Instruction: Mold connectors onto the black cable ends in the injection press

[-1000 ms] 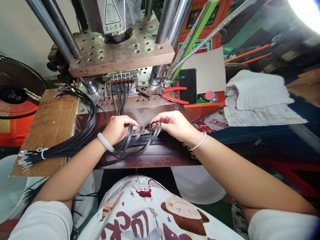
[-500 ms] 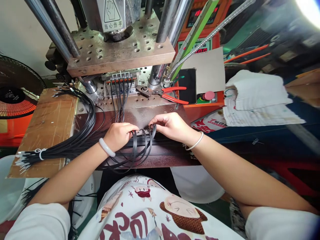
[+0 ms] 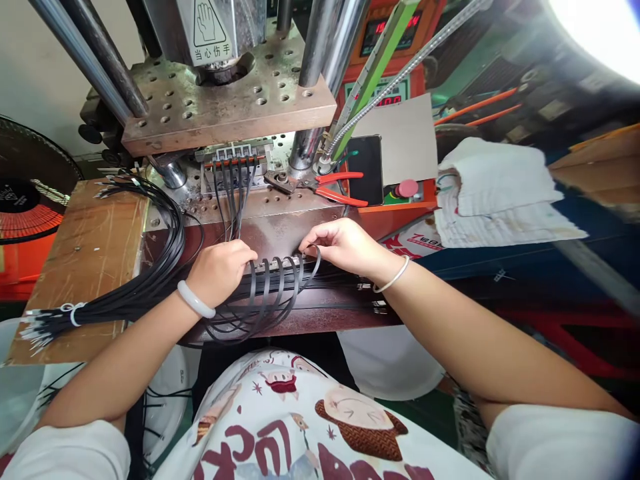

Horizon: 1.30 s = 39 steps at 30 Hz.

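Several black cables (image 3: pixel 266 293) curve in loops from a slim metal strip (image 3: pixel 274 263) at the bench's front. My left hand (image 3: pixel 220 270) is closed at the left end of this strip, thumb and forefinger on the leftmost cable. At the right end, my right hand (image 3: pixel 345 247) pinches another looped cable, partly hidden by the fingers. Behind them, a row of cables (image 3: pixel 233 190) hangs out of a metal mould (image 3: pixel 235 160) under the press plate (image 3: pixel 230 120).
A tied bundle of black cables (image 3: pixel 165 260) lies across a wooden board (image 3: pixel 95 233) on the left. Red-handled pliers (image 3: pixel 340 190), a dark phone (image 3: pixel 366 170) and a red button (image 3: pixel 407 189) are at the right. White cloths (image 3: pixel 500 187) lie farther right. A fan (image 3: pixel 30 187) stands far left.
My left hand has moved left along the strip, exposing more of the cable loops. My right hand stays at the right end with its cable. The whole view has shifted slightly.
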Motion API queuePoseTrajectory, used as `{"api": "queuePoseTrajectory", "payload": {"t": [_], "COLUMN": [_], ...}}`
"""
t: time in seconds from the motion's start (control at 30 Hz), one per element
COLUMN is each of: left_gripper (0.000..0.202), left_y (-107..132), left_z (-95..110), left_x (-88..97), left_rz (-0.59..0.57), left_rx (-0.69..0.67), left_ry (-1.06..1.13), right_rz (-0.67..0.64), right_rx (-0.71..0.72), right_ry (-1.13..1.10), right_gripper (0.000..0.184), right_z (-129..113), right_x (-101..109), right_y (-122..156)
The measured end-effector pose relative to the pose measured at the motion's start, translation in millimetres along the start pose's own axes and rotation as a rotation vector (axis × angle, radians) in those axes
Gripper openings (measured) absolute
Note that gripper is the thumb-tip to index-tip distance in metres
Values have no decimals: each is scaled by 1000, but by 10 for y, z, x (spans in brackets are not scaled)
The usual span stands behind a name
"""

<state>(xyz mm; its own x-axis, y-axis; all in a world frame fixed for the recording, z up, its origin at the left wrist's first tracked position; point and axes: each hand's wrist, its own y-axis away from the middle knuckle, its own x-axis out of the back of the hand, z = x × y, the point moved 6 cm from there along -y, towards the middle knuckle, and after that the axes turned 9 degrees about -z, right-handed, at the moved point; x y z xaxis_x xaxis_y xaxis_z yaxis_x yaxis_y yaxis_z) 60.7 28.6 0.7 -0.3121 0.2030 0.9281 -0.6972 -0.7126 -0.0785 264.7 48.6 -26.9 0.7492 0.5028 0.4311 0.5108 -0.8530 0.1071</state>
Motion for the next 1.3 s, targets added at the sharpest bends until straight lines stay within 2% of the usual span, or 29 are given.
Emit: {"api": "queuePoseTrajectory", "payload": {"t": [0.13, 0.27, 0.33, 0.47, 0.57, 0.63, 0.73, 0.83, 0.93, 1.03, 1.13, 1.23, 1.3], "left_gripper": [21, 18, 16, 8, 7, 8, 9, 12, 14, 19, 26, 27, 25], "left_y": [-20, -20, -10, 39, 62, 61, 59, 69, 85, 105, 115, 160, 243], "left_z": [-56, -147, -176, -225, -190, -145, -87, -65, -21, 118, 275, 323, 217], "left_x": [-52, -113, -58, 201, 284, 222, 71, 6, 22, 9, -87, -100, 11], "left_rz": [43, 49, 107, 337, 394, 345, 273, 278, 296, 297, 254, 223, 213], "left_rx": [-37, 2, 30, 89, 50, 5, -49, -71, -100, -166, -205, -198, -154], "left_ry": [200, 268, 303, 383, 403, 412, 374, 298, 196, -18, -159, -124, -38], "right_rz": [0, 2, -28, -100, -1, 67, 100, 172, 198, 203, 186, 167, 213], "right_rx": [45, 135, 166, 211, 246, 278, 343, 418, 456, 451, 438, 416, 340], "right_ry": [263, 468, 518, 667, 733, 712, 613, 482, 412, 390, 367, 332, 275], "right_gripper": [19, 24, 22, 15, 15, 16, 14, 11, 14, 15, 14, 16, 19], "right_z": [-146, -225, -213, -148, -113, -93, -81, -113, -132, -121, -105, -78, -10], "right_x": [-20, -85, -135, -266, -296, -300, -298, -228, -182, -166, -168, -174, -140], "right_y": [40, 104, 113, 75, 51, 61, 110, 188, 228, 218, 197, 197, 204]}}
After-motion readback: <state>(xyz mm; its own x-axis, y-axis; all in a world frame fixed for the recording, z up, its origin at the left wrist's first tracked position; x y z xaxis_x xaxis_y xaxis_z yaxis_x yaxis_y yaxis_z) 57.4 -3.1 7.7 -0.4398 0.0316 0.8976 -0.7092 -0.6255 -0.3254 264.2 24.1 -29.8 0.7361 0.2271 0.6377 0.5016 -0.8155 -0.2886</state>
